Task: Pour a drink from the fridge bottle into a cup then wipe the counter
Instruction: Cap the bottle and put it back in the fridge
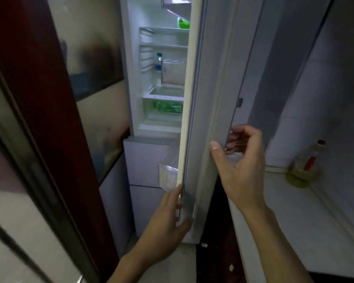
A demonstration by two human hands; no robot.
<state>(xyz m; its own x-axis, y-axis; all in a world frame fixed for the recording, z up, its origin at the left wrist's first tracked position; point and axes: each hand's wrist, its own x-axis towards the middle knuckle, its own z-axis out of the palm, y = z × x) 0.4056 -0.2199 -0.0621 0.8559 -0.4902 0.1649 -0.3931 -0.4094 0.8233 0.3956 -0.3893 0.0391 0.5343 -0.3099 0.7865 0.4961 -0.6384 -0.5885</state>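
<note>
The fridge door (208,99) stands partly ajar, seen edge-on, with the lit fridge interior (164,78) behind it. My right hand (239,162) curls around the door's outer edge, thumb on the inner side and fingers on the front. My left hand (168,223) rests lower down with fingers spread flat against the door's inner edge. Inside, a clear bottle with a green cap (158,64) stands on a shelf beside a clear container (173,72). Green bottles (168,107) lie in the lower drawer. No cup shows.
A white counter (294,221) runs along the right, carrying an oil bottle with a red cap (307,164). A dark red door frame (55,119) with glass panels stands close on the left. Closed lower fridge drawers (143,166) sit below the open compartment.
</note>
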